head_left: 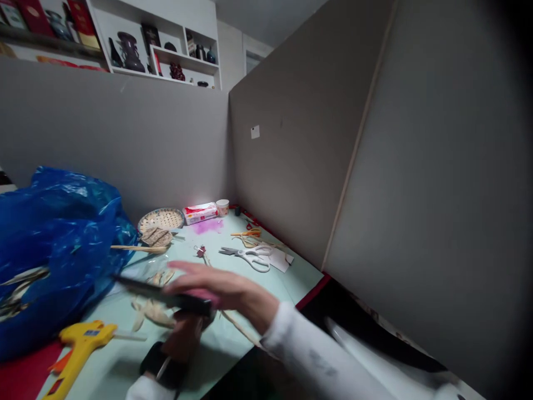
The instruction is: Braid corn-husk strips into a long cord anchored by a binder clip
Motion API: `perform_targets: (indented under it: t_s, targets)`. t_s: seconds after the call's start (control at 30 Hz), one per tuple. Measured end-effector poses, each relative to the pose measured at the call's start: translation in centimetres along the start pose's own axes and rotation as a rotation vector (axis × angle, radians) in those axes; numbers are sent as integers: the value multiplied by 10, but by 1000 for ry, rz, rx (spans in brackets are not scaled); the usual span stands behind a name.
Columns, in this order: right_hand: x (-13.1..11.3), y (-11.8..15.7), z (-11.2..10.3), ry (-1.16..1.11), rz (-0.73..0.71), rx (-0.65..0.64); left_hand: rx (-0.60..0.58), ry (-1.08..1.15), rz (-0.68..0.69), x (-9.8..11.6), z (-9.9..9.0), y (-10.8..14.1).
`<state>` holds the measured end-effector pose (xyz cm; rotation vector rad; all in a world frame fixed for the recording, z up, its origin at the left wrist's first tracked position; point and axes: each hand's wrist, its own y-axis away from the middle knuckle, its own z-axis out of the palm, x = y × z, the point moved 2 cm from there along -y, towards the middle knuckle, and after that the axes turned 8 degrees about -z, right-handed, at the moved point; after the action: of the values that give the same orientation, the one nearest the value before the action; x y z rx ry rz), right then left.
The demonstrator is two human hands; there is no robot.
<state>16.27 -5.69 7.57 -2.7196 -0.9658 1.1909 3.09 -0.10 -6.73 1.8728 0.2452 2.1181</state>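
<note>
A dark, flat, phone-like slab (166, 295) is seen nearly edge-on above the table, blurred by motion. Beneath its near end is my left hand (185, 333), in shadow, with a black band on the wrist and the fingers closed round the slab. My right hand (216, 284) reaches over the slab from the right, fingers stretched out and apart, a fingertip at its upper side; whether it touches is blurred. Pale dried leaf-like pieces (154, 312) lie on the table behind and below the slab. A yellow glue gun (85, 347) lies left of my left hand.
A big blue plastic bag (79, 233) stands at left. Beyond my hands are white-handled scissors (245, 254), orange-handled scissors (250, 233), a binder clip (200, 251), a woven basket (161, 218), a tissue pack (200, 213) and a paper cup (222, 207). Grey partitions (300, 144) border the table.
</note>
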Motion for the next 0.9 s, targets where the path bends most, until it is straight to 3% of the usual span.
perform_targets:
  t_s: [0.17,0.23,0.3,0.4,0.6,0.9]
  targets:
    - [97,52,-64,-93,288,132,-68,20,-119,-1,-1,7]
    - [133,72,-75,-25,428,235,-75,42,-127,2,-1,9]
    - [157,86,-72,48,505,314,-68,51,-140,4,1,10]
    - [168,91,-55,222,486,332,-48,47,-165,6,3,11]
    - [166,82,-35,600,461,230,32,60,-227,4,2,11]
    - [185,55,-32,721,525,202,43,54,-267,7,6,13]
